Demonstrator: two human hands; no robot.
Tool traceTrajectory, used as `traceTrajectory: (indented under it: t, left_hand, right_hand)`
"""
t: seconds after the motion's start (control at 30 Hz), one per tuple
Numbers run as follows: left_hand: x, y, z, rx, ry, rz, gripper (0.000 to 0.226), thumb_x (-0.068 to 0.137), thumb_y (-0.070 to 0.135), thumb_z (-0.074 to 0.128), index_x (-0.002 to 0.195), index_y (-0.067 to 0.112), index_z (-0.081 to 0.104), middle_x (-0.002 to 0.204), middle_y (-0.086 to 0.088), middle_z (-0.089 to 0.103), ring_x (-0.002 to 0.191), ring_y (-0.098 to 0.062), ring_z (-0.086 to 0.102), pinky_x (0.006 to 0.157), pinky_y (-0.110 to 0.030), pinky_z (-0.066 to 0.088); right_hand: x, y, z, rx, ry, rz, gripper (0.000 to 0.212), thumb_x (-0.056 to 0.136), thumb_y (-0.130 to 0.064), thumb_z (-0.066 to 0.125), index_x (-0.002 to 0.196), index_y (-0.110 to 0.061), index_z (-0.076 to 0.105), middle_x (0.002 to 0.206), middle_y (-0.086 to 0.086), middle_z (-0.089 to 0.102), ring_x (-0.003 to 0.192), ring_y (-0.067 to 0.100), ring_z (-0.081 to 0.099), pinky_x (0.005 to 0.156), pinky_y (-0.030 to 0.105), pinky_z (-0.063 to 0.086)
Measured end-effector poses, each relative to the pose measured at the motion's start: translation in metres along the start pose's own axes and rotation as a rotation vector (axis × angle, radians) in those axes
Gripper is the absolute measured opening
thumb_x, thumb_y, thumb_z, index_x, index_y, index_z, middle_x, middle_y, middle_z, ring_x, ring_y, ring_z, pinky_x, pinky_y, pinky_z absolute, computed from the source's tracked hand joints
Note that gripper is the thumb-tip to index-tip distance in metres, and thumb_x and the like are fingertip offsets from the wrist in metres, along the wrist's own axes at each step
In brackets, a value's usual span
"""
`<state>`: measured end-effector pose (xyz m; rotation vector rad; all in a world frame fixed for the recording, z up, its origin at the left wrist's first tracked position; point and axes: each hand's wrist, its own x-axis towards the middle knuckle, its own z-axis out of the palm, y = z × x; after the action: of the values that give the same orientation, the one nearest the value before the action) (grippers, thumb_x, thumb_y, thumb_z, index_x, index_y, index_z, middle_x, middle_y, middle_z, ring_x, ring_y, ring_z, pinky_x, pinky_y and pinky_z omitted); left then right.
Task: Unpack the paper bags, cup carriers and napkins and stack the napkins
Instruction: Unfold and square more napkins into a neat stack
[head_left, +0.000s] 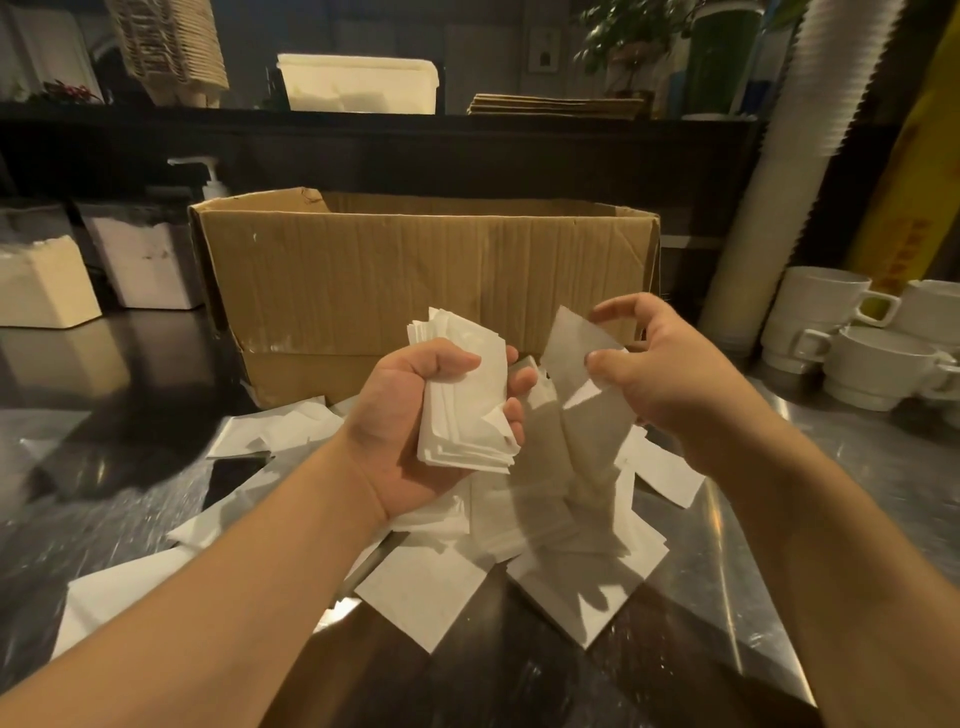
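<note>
My left hand (415, 415) grips a stack of white napkins (467, 395), held upright above the counter. Just to its right, my right hand (670, 364) pinches a single napkin (576, 343) between thumb and fingers; that napkin is blurred. Beneath both hands lies a loose pile of white napkins (545, 519) spread over the steel counter (779, 519). An open cardboard box (415, 270) stands right behind the hands. On the back shelf I see a stack of cup carriers (171, 47) and flat brown paper bags (561, 104).
White mugs (857, 338) are stacked at the right, beside a tall sleeve of white cups (779, 156). Pale containers (140, 260) and a pump bottle (213, 179) stand at the left. A white bin (358, 83) sits on the shelf.
</note>
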<state>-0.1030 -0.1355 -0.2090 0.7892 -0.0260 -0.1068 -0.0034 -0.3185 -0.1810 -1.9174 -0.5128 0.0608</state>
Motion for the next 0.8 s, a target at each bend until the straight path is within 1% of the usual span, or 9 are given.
traceTrajectory:
  t: [0.07, 0.2, 0.3, 0.37, 0.43, 0.5, 0.63, 0.73, 0.8]
  left_hand:
    - [0.000, 0.000, 0.000, 0.020, -0.011, -0.014, 0.049, 0.080, 0.015, 0.053, 0.127, 0.002, 0.057, 0.113, -0.020, 0.062, 0.077, -0.027, 0.058, 0.078, -0.039, 0.051]
    - [-0.001, 0.000, 0.002, 0.050, -0.038, -0.024, 0.055, 0.072, 0.014, 0.058, 0.125, -0.001, 0.061, 0.107, -0.019, 0.060, 0.074, -0.027, 0.057, 0.073, -0.040, 0.053]
    - [-0.002, 0.001, 0.000, 0.059, -0.047, -0.027, 0.059, 0.068, 0.014, 0.060, 0.125, 0.000, 0.062, 0.103, -0.020, 0.062, 0.075, -0.028, 0.058, 0.074, -0.041, 0.053]
    - [-0.002, 0.002, 0.000, 0.054, -0.076, -0.032, 0.057, 0.072, 0.014, 0.057, 0.127, 0.000, 0.061, 0.105, -0.019, 0.063, 0.078, -0.028, 0.057, 0.077, -0.041, 0.051]
    - [-0.002, 0.002, -0.002, 0.042, -0.091, -0.035, 0.057, 0.074, 0.016, 0.056, 0.129, 0.001, 0.060, 0.104, -0.018, 0.064, 0.079, -0.028, 0.058, 0.078, -0.042, 0.050]
    - [-0.002, 0.003, -0.002, 0.030, -0.096, -0.030, 0.061, 0.072, 0.016, 0.057, 0.131, 0.002, 0.058, 0.104, -0.018, 0.063, 0.080, -0.028, 0.058, 0.078, -0.041, 0.052]
    - [-0.003, 0.004, -0.001, -0.026, -0.101, -0.007, 0.063, 0.071, 0.015, 0.057, 0.132, 0.002, 0.056, 0.101, -0.019, 0.060, 0.079, -0.027, 0.055, 0.077, -0.040, 0.051]
    - [-0.002, 0.005, -0.001, -0.065, -0.102, 0.003, 0.062, 0.070, 0.016, 0.059, 0.131, 0.003, 0.056, 0.100, -0.019, 0.059, 0.080, -0.026, 0.055, 0.076, -0.039, 0.052]
    - [-0.003, 0.005, -0.001, -0.076, -0.090, 0.015, 0.061, 0.070, 0.016, 0.058, 0.129, 0.002, 0.057, 0.101, -0.018, 0.058, 0.079, -0.025, 0.055, 0.074, -0.038, 0.054]
  right_hand:
    - [0.001, 0.000, 0.001, 0.085, 0.009, 0.005, 0.028, 0.097, -0.009, 0.064, 0.109, -0.034, 0.059, 0.111, 0.002, 0.064, 0.096, 0.024, 0.065, 0.074, 0.038, 0.064]
    - [0.002, -0.003, 0.002, 0.224, -0.008, 0.074, 0.022, 0.095, -0.003, 0.063, 0.088, -0.020, 0.075, 0.100, 0.004, 0.070, 0.098, 0.026, 0.063, 0.076, 0.034, 0.059]
    - [0.000, -0.003, -0.001, 0.296, -0.115, 0.016, 0.014, 0.091, -0.008, 0.071, 0.091, -0.020, 0.079, 0.094, 0.000, 0.075, 0.098, 0.023, 0.067, 0.074, 0.028, 0.056]
    - [-0.002, -0.003, -0.003, 0.313, -0.207, -0.040, 0.024, 0.085, -0.001, 0.074, 0.100, -0.019, 0.076, 0.097, 0.000, 0.074, 0.099, 0.022, 0.069, 0.076, 0.026, 0.059]
    - [-0.004, -0.003, -0.003, 0.265, -0.253, -0.092, 0.038, 0.081, 0.009, 0.072, 0.105, -0.021, 0.072, 0.104, 0.001, 0.070, 0.101, 0.024, 0.069, 0.083, 0.030, 0.061]
    - [-0.006, -0.002, -0.001, 0.192, -0.256, -0.144, 0.043, 0.082, 0.012, 0.070, 0.106, -0.024, 0.070, 0.105, -0.003, 0.068, 0.101, 0.023, 0.068, 0.087, 0.032, 0.062]
    - [-0.008, -0.001, 0.006, 0.019, -0.191, -0.279, 0.033, 0.091, -0.006, 0.073, 0.107, -0.034, 0.067, 0.106, -0.011, 0.066, 0.099, 0.015, 0.066, 0.075, 0.019, 0.059]
    - [-0.008, -0.001, 0.009, -0.094, -0.132, -0.403, 0.039, 0.090, -0.015, 0.074, 0.110, -0.044, 0.059, 0.109, -0.022, 0.058, 0.100, 0.006, 0.060, 0.070, 0.007, 0.053]
    - [-0.009, -0.001, 0.012, -0.172, -0.082, -0.490, 0.037, 0.091, -0.020, 0.073, 0.103, -0.051, 0.056, 0.108, -0.029, 0.053, 0.100, -0.002, 0.056, 0.069, 0.001, 0.047]
